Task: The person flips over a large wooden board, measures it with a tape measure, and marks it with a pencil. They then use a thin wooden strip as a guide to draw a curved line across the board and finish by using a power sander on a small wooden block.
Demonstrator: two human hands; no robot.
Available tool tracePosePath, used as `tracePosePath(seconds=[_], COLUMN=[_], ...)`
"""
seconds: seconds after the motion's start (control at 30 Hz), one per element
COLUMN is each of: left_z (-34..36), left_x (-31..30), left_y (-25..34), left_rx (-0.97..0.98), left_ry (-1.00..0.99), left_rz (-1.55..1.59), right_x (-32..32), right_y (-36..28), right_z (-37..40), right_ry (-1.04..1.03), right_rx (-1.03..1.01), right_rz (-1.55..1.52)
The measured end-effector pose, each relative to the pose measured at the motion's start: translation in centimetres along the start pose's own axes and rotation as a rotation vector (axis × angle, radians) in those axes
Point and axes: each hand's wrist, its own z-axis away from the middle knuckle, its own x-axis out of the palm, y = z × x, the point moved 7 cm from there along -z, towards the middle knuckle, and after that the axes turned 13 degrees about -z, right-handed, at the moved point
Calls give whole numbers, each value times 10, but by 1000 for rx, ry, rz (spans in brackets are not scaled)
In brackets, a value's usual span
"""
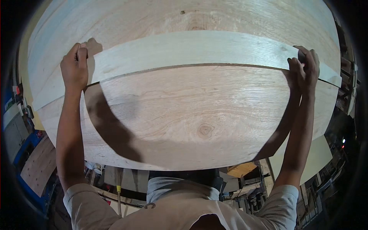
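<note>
A long, pale plywood strip (191,49) lies crosswise over a large plywood sheet (184,103) with a visible knot and wavy grain. Near the strip's left part, my left hand (75,66) is closed with its fingers curled over the strip. My right hand (306,69) is closed in the same way around the strip near its right end. Both arms reach forward, and their shadows fall across the sheet. The strip's near edge casts a thin dark line on the sheet. My fingertips are partly hidden.
The sheet's near edge runs just in front of my body. At lower left stands a blue frame with a brown board (38,166). A pale panel (306,161) is below the right side. Cluttered shelves and tools line the right. A yellow-collared rod (119,189) shows below.
</note>
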Motion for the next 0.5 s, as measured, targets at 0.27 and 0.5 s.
tracePosePath(seconds=[0.27,0.5], left_z=[0,-2], left_x=[2,-40], left_y=[-10,231], left_rx=[148,305], left_ry=[77,224], left_rz=[-107,285], right_x=[-10,-21], right_y=[0,-33], right_z=[4,11], right_ry=[151,174], right_rx=[-131,-14], right_rz=[-113,-60])
